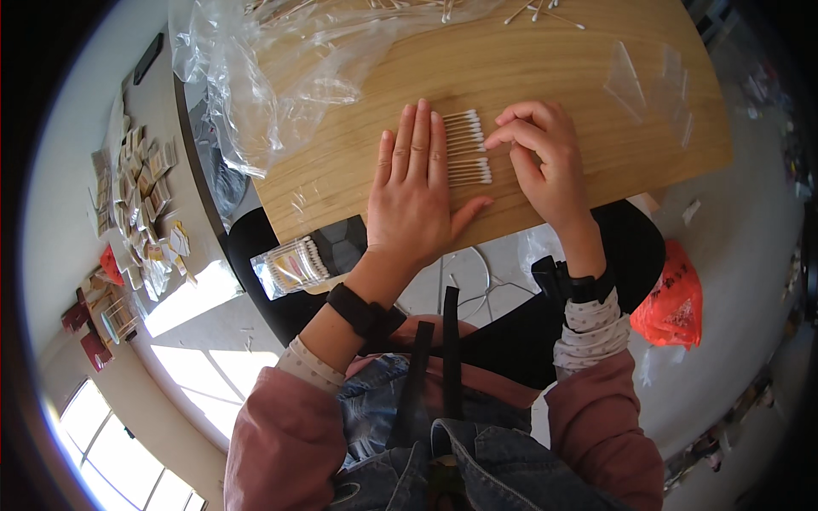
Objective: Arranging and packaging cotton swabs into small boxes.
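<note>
A row of cotton swabs (465, 146) lies side by side on the wooden table (528, 68), their white tips toward the right. My left hand (411, 183) rests flat over the left part of the row, fingers stretched out and thumb spread to the right, hiding the swabs' other ends. Just right of the tips is my right hand (545, 153), its fingers bent and apart from the thumb. Its index fingertip comes close to the tips; whether it touches them I cannot tell. Nothing shows in its grasp.
Crumpled clear plastic (247, 85) covers the table's far left. Loose swabs (545, 12) lie at the far edge, and clear plastic pieces (629, 81) at the right. A pack of swabs (294, 266) sits below the near left edge. A red bag (673, 298) stands right of me.
</note>
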A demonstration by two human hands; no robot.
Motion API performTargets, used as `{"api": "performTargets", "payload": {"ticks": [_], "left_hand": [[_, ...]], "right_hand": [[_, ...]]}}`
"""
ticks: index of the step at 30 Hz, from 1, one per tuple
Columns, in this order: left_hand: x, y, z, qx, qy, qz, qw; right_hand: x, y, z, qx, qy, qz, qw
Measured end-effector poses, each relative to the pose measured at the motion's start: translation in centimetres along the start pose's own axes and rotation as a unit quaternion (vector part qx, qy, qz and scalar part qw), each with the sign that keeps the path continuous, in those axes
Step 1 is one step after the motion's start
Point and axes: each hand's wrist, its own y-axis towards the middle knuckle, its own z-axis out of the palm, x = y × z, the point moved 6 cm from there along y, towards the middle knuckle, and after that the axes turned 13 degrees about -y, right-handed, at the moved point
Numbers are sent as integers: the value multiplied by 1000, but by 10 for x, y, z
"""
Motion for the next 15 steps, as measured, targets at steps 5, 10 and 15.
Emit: {"api": "performTargets", "payload": {"ticks": [5,10,15], "left_hand": [[0,0,0,1,4,0,1000],[0,0,0,5,3,0,1000],[0,0,0,3,0,1,1000]], "right_hand": [[1,0,0,3,0,-2,1000],[1,1,0,-2,3,15,1000],[2,1,0,6,-22,-8,1000]]}}
